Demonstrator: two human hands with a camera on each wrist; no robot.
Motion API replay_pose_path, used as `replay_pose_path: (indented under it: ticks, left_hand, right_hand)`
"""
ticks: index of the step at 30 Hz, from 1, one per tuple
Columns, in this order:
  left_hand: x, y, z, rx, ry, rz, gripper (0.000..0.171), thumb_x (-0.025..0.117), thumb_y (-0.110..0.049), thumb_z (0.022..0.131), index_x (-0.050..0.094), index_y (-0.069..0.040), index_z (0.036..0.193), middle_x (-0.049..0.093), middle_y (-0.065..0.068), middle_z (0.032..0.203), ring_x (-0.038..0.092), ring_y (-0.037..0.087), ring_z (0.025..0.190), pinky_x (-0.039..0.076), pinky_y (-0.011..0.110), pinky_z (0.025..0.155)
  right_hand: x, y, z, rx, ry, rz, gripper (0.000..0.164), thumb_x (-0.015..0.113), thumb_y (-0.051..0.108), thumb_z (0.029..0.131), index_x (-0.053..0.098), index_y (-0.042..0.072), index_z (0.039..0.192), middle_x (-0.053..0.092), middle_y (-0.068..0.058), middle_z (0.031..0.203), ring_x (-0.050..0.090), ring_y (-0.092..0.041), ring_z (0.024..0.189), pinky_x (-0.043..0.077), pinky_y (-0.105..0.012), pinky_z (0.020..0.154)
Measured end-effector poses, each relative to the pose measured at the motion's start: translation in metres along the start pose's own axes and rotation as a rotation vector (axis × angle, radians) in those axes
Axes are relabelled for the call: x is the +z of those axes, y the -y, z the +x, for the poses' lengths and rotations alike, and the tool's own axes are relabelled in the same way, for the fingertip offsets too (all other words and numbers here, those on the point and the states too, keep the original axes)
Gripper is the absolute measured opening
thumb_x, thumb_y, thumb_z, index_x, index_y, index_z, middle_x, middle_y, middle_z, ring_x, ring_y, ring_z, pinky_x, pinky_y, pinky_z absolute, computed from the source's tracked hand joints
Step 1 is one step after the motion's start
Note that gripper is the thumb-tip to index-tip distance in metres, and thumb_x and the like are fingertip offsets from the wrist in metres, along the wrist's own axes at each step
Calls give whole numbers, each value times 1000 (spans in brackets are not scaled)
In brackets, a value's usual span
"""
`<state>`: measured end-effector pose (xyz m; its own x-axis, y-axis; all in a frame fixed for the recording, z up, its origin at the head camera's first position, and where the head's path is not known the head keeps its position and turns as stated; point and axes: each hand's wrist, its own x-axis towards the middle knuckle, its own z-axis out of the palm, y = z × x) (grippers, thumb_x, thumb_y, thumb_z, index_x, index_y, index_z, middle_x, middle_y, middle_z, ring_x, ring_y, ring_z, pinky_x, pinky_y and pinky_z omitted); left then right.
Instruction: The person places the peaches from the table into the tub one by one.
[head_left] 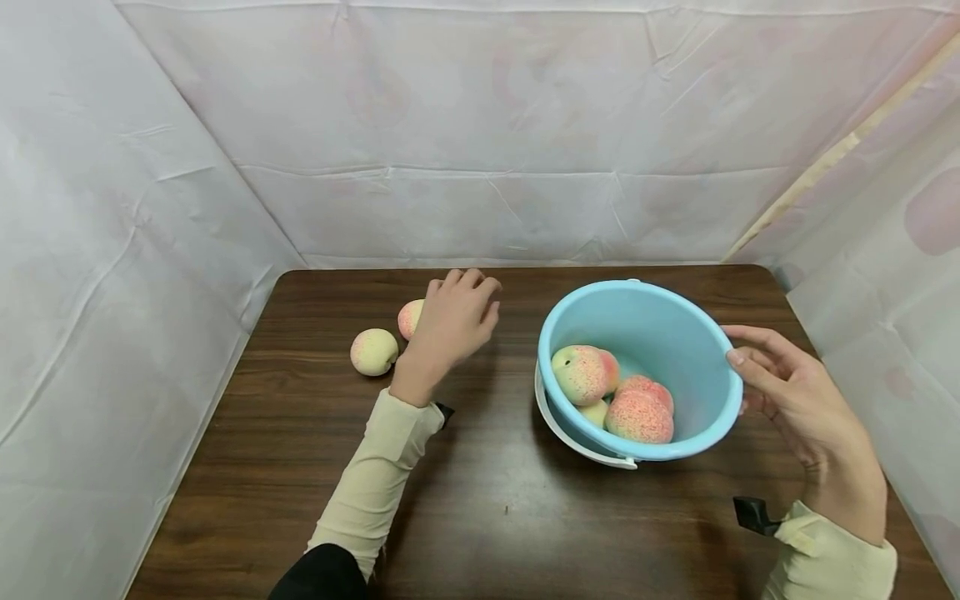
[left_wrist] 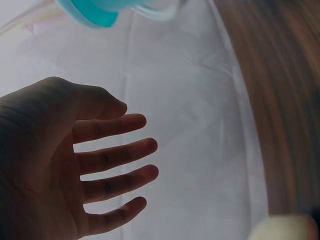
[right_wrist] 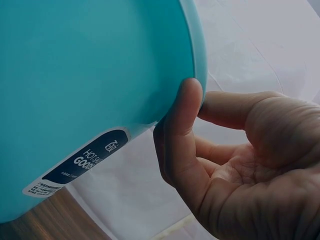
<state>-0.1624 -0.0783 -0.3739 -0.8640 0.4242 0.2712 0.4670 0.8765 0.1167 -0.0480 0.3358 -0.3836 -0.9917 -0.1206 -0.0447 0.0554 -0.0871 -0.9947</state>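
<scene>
A light-blue bucket (head_left: pixel 697 367) stands on the right part of the table with several pink-and-yellow peaches (head_left: pixel 585 375) inside. My right hand (head_left: pixel 806 400) pinches its rim at the right side; in the right wrist view, the thumb and fingers grip the bucket's edge (right_wrist: pixel 200 45). To the left, my left hand (head_left: pixel 457 321) is held over the table, its fingers spread, slightly bent and holding nothing in the left wrist view. Just left of that hand lie a pale yellow peach (head_left: pixel 374 352) and a second peach (head_left: pixel 409 317), the latter partly hidden behind the hand.
The bucket's white handle (head_left: pixel 577 446) hangs down along its left front side. A dark label (right_wrist: pixel 80 162) is stuck on the bucket's outer wall. The dark wooden table (head_left: pixel 480 525) is bordered by white sheeting (head_left: pixel 480 133) at the back and both sides.
</scene>
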Motion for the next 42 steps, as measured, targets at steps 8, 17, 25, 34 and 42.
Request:
replay_pose_path:
  ticks: [8, 17, 25, 34, 42]
  left_hand:
    - [11, 38, -16, -115, 82, -29, 29, 55, -28, 107, 68, -18, 130, 65, 9, 133, 58, 36, 123, 51, 58, 96]
    - [25, 70, -30, -216, 122, -81, 42, 58, -31, 105, 57, -16, 145, 53, 14, 148, 47, 43, 139, 47, 65, 104]
    - [37, 89, -34, -274, 196, -107, 56, 64, -34, 103, 49, -13, 152, 44, 20, 157, 40, 48, 145, 45, 69, 106]
    - [47, 99, -40, -289, 254, -108, 67, 76, -33, 96, 49, -13, 153, 43, 23, 156, 43, 49, 143, 44, 69, 107]
    - [53, 106, -42, -273, 255, -112, 75, 84, -27, 89, 48, -18, 154, 44, 21, 154, 43, 49, 142, 47, 68, 103]
  right_hand:
    - [3, 2, 1, -1, 4, -5, 40, 53, -2, 105, 52, 5, 145, 76, -5, 95, 73, -16, 69, 58, -29, 54]
    - [5, 1, 2, -1, 1, -6, 40, 54, -2, 105, 52, 5, 144, 76, -5, 96, 73, -15, 70, 58, -29, 53]
    - [6, 1, 3, 1, 0, -1, 40, 54, -2, 105, 52, 5, 145, 76, -4, 96, 73, -16, 70, 58, -30, 54]
    - [6, 2, 2, 11, -4, -12, 39, 54, -1, 105, 53, 6, 144, 76, -4, 96, 73, -16, 68, 58, -30, 54]
    - [5, 2, 0, 8, 4, -9, 40, 53, -2, 105, 53, 6, 144, 76, -4, 97, 73, -15, 70, 59, -30, 54]
